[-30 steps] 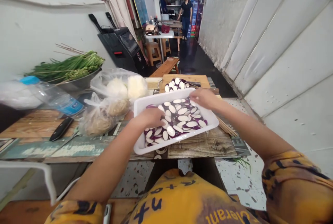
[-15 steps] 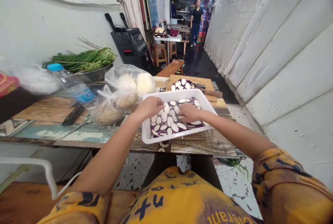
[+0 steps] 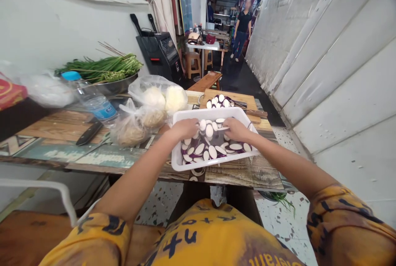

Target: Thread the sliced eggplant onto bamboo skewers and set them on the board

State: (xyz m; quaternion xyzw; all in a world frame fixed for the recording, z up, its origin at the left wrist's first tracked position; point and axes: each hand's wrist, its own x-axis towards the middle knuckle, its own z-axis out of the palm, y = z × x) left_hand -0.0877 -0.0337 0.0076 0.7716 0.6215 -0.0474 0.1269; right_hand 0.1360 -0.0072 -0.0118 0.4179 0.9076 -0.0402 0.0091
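Observation:
A white tray (image 3: 177, 159) full of purple-skinned eggplant slices (image 3: 213, 151) sits near the front edge of the wooden table (image 3: 62, 125). Both my hands are over its far half. My left hand (image 3: 185, 128) is closed in a pinch on one eggplant slice (image 3: 202, 125), held just above the pile. My right hand (image 3: 236, 130) is closed on a thin skewer (image 3: 223, 128) that points left toward that slice. Behind the tray, a wooden cutting board (image 3: 235, 95) carries more eggplant slices (image 3: 218, 102).
Left of the tray lie clear bags of noodles and white mushrooms (image 3: 154, 101), a water bottle (image 3: 93, 99), a black-handled knife (image 3: 89, 133) and a metal bowl of green stalks (image 3: 105, 70). A person (image 3: 243, 27) stands far down the corridor. A white wall runs along the right.
My right hand came from the tray's far right corner toward the middle, and my left hand moved up to the far half with a slice. The two hands now nearly meet.

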